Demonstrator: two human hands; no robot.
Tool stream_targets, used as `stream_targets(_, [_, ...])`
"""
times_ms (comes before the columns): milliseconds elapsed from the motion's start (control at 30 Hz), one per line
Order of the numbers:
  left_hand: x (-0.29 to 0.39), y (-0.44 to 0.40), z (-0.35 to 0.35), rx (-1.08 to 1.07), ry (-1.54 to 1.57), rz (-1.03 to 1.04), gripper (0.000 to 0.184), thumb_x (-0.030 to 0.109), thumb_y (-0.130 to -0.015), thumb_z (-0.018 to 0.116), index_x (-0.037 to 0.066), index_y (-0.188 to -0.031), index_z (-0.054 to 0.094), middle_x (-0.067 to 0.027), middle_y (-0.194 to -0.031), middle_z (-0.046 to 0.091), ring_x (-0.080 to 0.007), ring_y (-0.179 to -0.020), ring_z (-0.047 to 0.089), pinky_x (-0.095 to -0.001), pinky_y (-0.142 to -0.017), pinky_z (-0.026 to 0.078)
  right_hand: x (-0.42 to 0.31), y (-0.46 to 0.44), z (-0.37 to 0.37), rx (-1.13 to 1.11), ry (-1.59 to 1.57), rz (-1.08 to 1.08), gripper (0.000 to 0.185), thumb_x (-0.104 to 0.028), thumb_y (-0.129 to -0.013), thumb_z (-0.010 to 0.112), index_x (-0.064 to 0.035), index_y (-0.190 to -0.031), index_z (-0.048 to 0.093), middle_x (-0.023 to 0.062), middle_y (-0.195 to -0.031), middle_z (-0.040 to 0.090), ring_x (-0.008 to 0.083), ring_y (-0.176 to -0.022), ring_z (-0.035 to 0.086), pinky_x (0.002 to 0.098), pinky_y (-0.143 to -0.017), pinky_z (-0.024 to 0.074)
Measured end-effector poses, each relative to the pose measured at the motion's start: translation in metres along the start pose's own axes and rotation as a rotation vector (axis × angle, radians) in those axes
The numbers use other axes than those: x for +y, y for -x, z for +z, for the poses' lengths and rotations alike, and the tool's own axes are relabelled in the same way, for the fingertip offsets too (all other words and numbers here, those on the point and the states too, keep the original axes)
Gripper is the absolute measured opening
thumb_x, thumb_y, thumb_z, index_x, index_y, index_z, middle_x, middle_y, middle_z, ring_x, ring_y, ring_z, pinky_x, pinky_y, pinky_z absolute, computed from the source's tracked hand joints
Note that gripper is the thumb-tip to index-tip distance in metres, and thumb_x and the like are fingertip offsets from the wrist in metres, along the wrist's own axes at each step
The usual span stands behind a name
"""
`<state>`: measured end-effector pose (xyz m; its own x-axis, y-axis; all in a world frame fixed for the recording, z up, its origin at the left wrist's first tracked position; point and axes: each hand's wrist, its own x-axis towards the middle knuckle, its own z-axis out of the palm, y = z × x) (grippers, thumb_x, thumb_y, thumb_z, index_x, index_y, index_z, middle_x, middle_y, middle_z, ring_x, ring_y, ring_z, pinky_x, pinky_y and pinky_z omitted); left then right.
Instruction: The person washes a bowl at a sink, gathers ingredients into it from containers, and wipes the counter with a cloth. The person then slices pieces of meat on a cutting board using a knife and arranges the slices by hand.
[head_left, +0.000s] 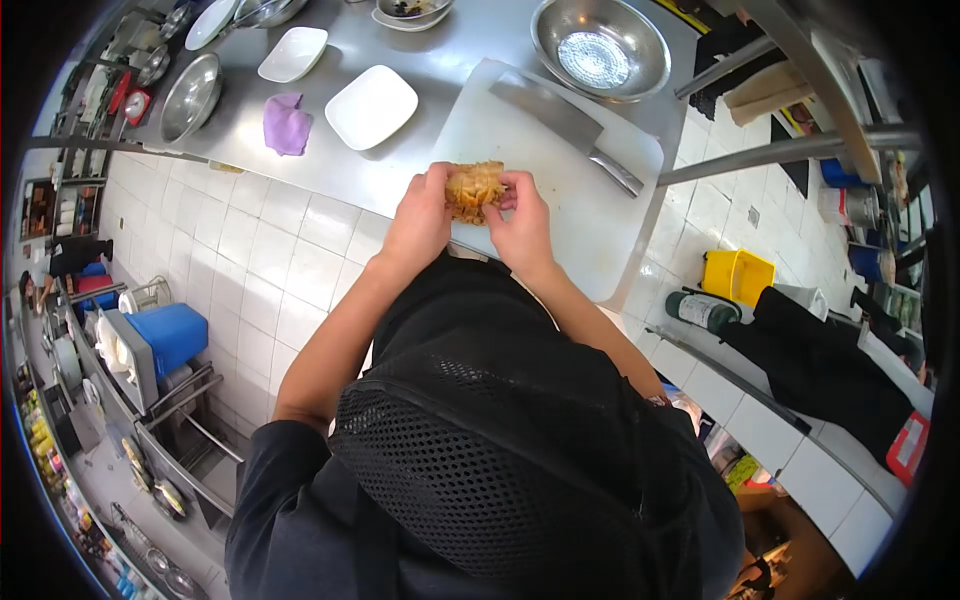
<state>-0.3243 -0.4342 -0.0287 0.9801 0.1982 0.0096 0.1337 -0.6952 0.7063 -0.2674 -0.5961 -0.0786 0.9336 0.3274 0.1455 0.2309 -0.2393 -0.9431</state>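
Note:
Between my two hands is a golden-brown piece of cooked food point(474, 190), cut across into slices; its exact kind I cannot make out. My left hand point(424, 215) grips its left side, and my right hand point(522, 217) has its fingers and thumb curled on the right side. Both hands are over the near left part of a white cutting board point(590, 240). Farther up the board lies a cleaver point(560, 118), its handle pointing down to the right. A white square plate point(371, 107) rests on the steel table to the left of the board.
A metal bowl point(600, 50) stands behind the board. To the left on the steel table point(240, 125) are a purple cloth point(287, 124), a white dish point(293, 55) and another metal bowl point(191, 98). Metal rails point(770, 152) run at the right.

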Motion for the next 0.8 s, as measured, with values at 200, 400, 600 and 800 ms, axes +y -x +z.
stream_targets(200, [-0.022,0.007,0.002,-0.028,0.019,0.055,0.053,-0.008,-0.081,0.066,0.002,-0.130,0.048,-0.0224,-0.119,0.063,-0.0431,-0.111,0.057,-0.0491,-0.095,0.049,0.016,0.011,0.005,-0.057,0.161,-0.065,0.048,0.002,-0.079,0.076,-0.0020,-0.121,0.055,0.0182,-0.116,0.063,0.0312,-0.103,0.062,0.0410,-0.090,0.0507])
stream_targets(400, [-0.051,0.018,0.011,-0.005,0.031,0.245,0.070,-0.006,-0.079,0.070,0.004,-0.143,0.044,-0.0182,-0.140,0.055,-0.0415,-0.120,0.055,-0.0470,-0.103,0.047,0.018,0.026,0.007,-0.022,0.182,-0.149,0.064,0.000,-0.079,0.077,-0.0048,-0.136,0.047,0.0207,-0.138,0.052,0.0373,-0.124,0.055,0.0433,-0.102,0.0467])
stream_targets(600, [-0.075,0.021,0.039,0.080,0.068,0.346,0.074,-0.010,-0.083,0.065,0.005,-0.151,0.037,-0.0234,-0.146,0.049,-0.0429,-0.127,0.053,-0.0456,-0.107,0.048,0.054,0.031,0.030,-0.017,0.095,-0.165,0.068,0.002,-0.082,0.078,-0.0037,-0.140,0.043,0.0213,-0.141,0.052,0.0333,-0.124,0.058,0.0400,-0.097,0.0513])
stream_targets(800, [-0.081,-0.004,-0.001,0.202,0.177,0.238,0.077,-0.012,-0.082,0.068,0.003,-0.151,0.036,-0.0244,-0.142,0.050,-0.0429,-0.123,0.057,-0.0431,-0.103,0.051,-0.004,-0.026,0.051,-0.008,0.199,-0.258,0.062,0.004,-0.083,0.076,-0.0030,-0.137,0.047,0.0207,-0.138,0.054,0.0349,-0.122,0.060,0.0410,-0.096,0.0525])
